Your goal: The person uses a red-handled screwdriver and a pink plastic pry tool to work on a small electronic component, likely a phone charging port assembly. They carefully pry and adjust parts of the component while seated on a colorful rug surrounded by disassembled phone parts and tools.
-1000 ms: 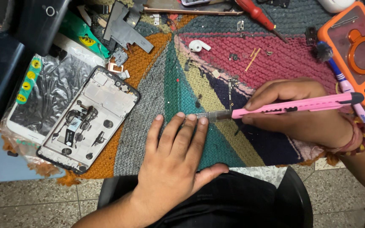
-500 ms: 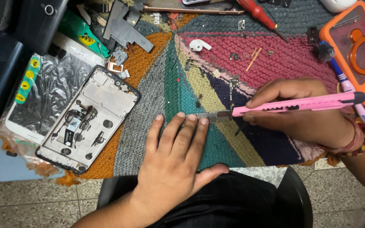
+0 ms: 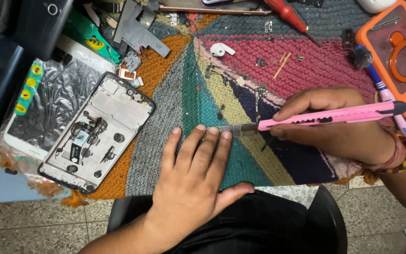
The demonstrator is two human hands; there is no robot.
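**Pink utility knife on small metal part, knitted mat**

Right hand [image 3: 334, 124] wrapped fully around a pink snap-off utility knife [image 3: 330, 114], thumb and fingers closed on the body, knife lying nearly level and pointing left. Blade tip meets a small flat metal strip [image 3: 235, 129] lying on the multicoloured knitted mat [image 3: 306, 66], about mid-mat where the green and yellow wedges join.

Left hand [image 3: 191, 181] lies flat, palm down, fingers spread and straight; it grips nothing. Its fingertips [image 3: 213, 132] press on the left end of the strip. Thumb splayed out toward the mat's near edge.

Around the work:
- Opened phone frame [image 3: 97, 131], black rim, inner plate with loose small parts showing, lies tilted at the mat's left side, well apart from both hands.
- Beneath and left of it, a clear plastic-wrapped white panel [image 3: 38, 108].
- White earbud [image 3: 222, 49] on the red section, far side of the mat.
- Red-handled screwdriver [image 3: 290, 16] at the top edge.
- Orange phone case [image 3: 395, 51] at upper right, just beyond the knife's rear end.
- Blue-and-pink brush [image 3: 374, 77] beside the case, passing under the knife.
- Beaded bracelet [image 3: 402, 153] on the right wrist.
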